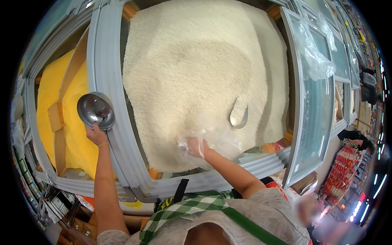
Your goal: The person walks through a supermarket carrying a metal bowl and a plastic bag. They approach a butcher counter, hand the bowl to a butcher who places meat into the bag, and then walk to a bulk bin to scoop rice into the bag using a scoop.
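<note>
My left hand [97,136] grips a round stainless steel bowl [93,105] by its near rim, thumb on the inner side. The bowl is tilted over the grey frame beside a bin of yellow grain or meal [75,122]; only shine and reflections show inside it. My right hand [197,147] is low over the near part of a large heap of white rice [183,70], with a clear plastic bag [225,142] in its grasp. Blurred film covers the fingers and crosses the wrist. A metal scoop [244,119] with rice in it lies to the right on the heap.
Grey metal rails [107,76] divide the bins. A glass lid [315,113] stands along the right side, with crumpled clear bags [315,58] on it. A wooden divider [59,122] crosses the yellow bin. Red packets [343,168] hang on a rack, and a person [355,141] is nearby.
</note>
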The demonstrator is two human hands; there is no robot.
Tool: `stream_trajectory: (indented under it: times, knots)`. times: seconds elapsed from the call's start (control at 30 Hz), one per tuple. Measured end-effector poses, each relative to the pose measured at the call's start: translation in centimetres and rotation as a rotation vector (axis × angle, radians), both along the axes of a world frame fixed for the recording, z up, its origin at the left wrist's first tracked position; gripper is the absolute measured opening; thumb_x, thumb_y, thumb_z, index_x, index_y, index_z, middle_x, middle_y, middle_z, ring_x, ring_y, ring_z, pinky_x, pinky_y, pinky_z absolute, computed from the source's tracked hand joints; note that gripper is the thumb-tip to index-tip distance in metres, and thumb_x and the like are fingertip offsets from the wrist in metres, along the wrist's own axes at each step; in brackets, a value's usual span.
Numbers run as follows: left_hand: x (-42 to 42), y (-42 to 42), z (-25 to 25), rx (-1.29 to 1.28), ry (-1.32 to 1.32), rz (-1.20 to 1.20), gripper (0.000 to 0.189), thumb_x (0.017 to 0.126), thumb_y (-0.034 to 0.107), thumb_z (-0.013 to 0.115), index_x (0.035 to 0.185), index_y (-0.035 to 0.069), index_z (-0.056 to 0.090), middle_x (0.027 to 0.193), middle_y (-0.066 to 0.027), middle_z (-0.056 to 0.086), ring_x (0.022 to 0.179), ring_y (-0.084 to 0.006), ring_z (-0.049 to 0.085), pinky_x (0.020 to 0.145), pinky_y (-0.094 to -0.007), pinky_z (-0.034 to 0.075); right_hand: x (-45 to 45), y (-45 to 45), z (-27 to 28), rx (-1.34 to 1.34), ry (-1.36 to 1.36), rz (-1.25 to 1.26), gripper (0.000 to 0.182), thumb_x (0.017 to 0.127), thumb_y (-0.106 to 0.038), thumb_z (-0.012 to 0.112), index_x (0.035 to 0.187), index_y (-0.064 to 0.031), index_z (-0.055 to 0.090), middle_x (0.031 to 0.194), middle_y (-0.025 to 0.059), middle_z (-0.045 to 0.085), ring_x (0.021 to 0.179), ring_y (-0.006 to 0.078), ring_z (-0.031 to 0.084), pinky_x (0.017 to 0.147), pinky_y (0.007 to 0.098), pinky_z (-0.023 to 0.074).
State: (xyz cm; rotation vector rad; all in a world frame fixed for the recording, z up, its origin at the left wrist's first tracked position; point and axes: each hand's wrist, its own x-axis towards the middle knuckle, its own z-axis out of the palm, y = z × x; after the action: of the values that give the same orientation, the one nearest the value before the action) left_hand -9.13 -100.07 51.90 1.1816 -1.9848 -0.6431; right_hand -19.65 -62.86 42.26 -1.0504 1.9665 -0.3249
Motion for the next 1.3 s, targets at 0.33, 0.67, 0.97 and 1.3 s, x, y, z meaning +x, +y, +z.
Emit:
stream_trajectory:
  times: [0.33, 0.67, 0.97, 1.3]
  knots:
    - [0.0, 0.4, 0.2, 0.052, 0.023, -0.013, 0.032, 0.075, 0.011, 0.047, 0.102, -0.004, 0.051, 0.094, -0.0142, 0.059, 0.083, -0.0245, 0.055, 0.076, -0.0309, 0.042, -9.2, 12.9, 2.3, 0.025, 0.235, -1.126, 0.025, 0.074, -0.012, 0.050, 0.097, -0.0080, 0.058, 0.096, 0.0090, 0.060, 0.078, 0.0236, 0.059, 0.065, 0.0338, 0.0466]
    - [0.0, 0.0, -0.1, -0.017, 0.033, 0.000, 0.029, 0.072, 0.014, 0.047, 0.093, -0.004, 0.053, 0.082, -0.0158, 0.060, 0.073, -0.0273, 0.057, 0.067, -0.0335, 0.043, -12.2, 8.2, 5.2, -0.431, 0.483, -0.636, 0.019, 0.076, -0.017, 0.050, 0.086, -0.0048, 0.061, 0.077, 0.0148, 0.059, 0.075, 0.0276, 0.058, 0.065, 0.0375, 0.0466]
    - [-0.5, 0.2, -0.3, -0.011, -0.028, 0.044, 0.030, 0.073, 0.015, 0.048, 0.094, -0.004, 0.053, 0.083, -0.0171, 0.060, 0.075, -0.0288, 0.057, 0.068, -0.0345, 0.043, -4.5, 0.5, 6.7, -0.274, 0.323, -0.223, 0.026, 0.079, -0.007, 0.048, 0.103, -0.0037, 0.055, 0.090, 0.0128, 0.060, 0.076, 0.0224, 0.058, 0.063, 0.0343, 0.0473]
    - [-0.1, -0.1, -0.6, -0.003, 0.013, -0.020, 0.028, 0.075, 0.011, 0.047, 0.096, -0.006, 0.052, 0.088, -0.0158, 0.059, 0.078, -0.0262, 0.055, 0.072, -0.0327, 0.042, -18.4, 25.0, 3.0, 0.416, 0.738, -0.839, 0.029, 0.078, -0.026, 0.047, 0.099, -0.0079, 0.057, 0.092, 0.0160, 0.058, 0.089, 0.0293, 0.056, 0.075, 0.0407, 0.0447]
